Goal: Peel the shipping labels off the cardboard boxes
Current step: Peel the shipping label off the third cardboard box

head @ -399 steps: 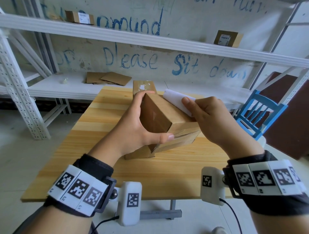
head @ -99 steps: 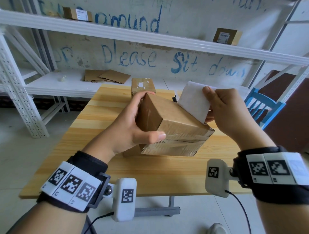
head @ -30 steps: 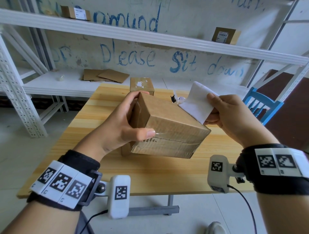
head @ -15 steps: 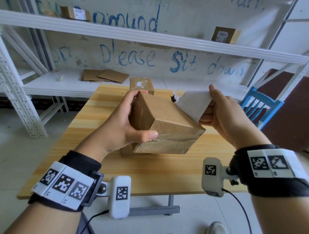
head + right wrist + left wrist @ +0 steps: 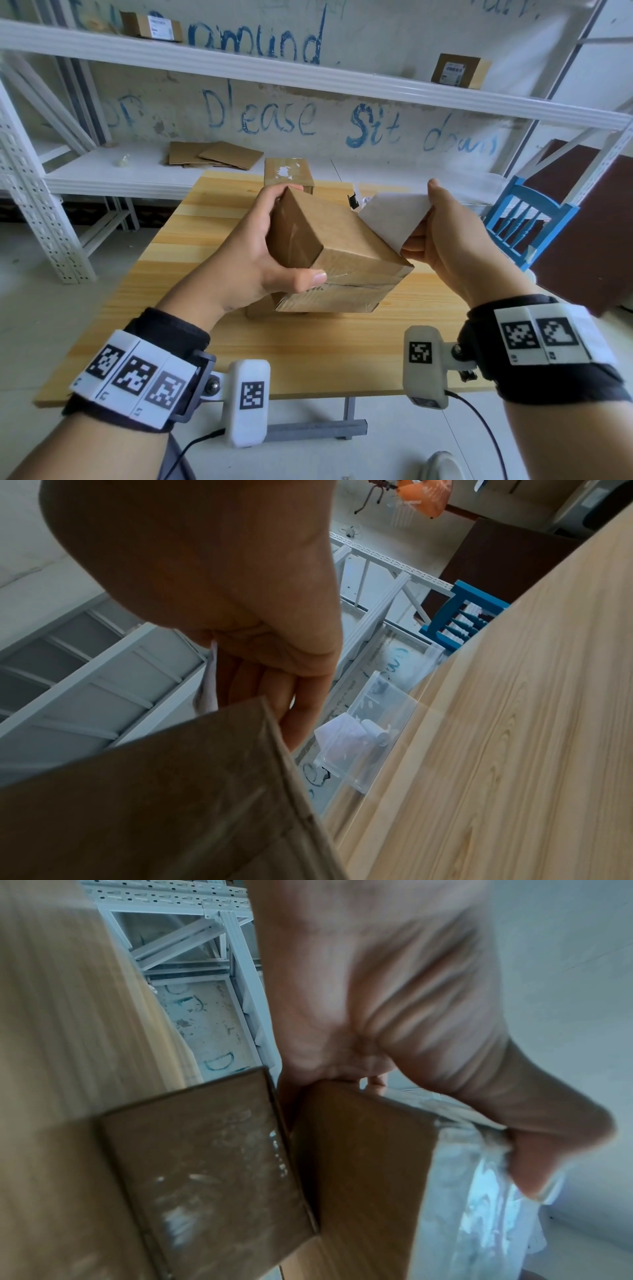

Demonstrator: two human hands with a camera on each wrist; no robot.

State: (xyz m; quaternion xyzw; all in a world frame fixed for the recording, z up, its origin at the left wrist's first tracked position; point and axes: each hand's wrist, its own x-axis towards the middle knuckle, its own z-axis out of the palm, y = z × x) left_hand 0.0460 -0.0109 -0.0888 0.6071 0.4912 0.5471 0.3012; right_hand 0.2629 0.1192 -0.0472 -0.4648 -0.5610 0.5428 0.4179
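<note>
Both your hands are busy: your left hand (image 5: 255, 255) grips the tilted box (image 5: 337, 253) above the table (image 5: 318, 346), and at 3 o'clock your right hand (image 5: 455, 240) pinches the white label (image 5: 394, 216), mostly lifted off the box. One more box (image 5: 288, 173) stands at 12 o'clock.

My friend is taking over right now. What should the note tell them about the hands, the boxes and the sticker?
Left hand: grips the box, held tilted above the table.
Right hand: pinches the white label, which is peeled up from the box's far right side. Whether its lower edge is stuck to the box cannot be seen.
Done: a second box at the table's far edge shows only white scraps where a label was.
Left: pull this label free, put it with the peeled ones in the clear tray, then do the two labelled boxes on the top shelf.
</note>
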